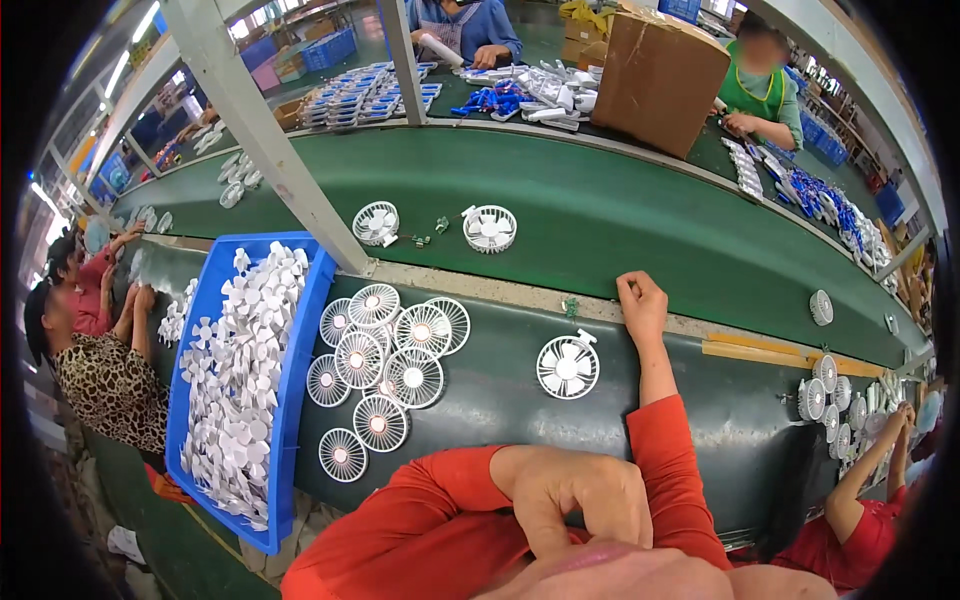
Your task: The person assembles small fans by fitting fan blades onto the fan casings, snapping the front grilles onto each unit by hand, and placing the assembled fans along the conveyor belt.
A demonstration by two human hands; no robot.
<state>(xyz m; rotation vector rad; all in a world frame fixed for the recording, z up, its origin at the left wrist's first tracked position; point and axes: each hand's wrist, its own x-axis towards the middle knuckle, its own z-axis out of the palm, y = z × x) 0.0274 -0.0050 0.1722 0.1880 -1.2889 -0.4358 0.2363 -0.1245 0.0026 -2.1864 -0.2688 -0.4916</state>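
Note:
My left hand (585,500) is raised close to me, its fingers curled inward with nothing showing in them. My right hand (643,300) rests at the edge of the green conveyor belt, fingers loosely bent and holding nothing I can see. Left of my right forearm, a white fan housing with blades (567,367) lies on the dark bench. Behind it, a small green circuit board (570,306) sits by the ledge. Several round white fan grilles (412,377) are heaped on the bench to the left.
A blue tray (300,400) full of loose white fan blades stands at the left. On the belt (600,190) lie more fan housings (490,229). A metal post (270,140) rises by the tray. A cardboard box (660,80) stands beyond the belt. Other people work around.

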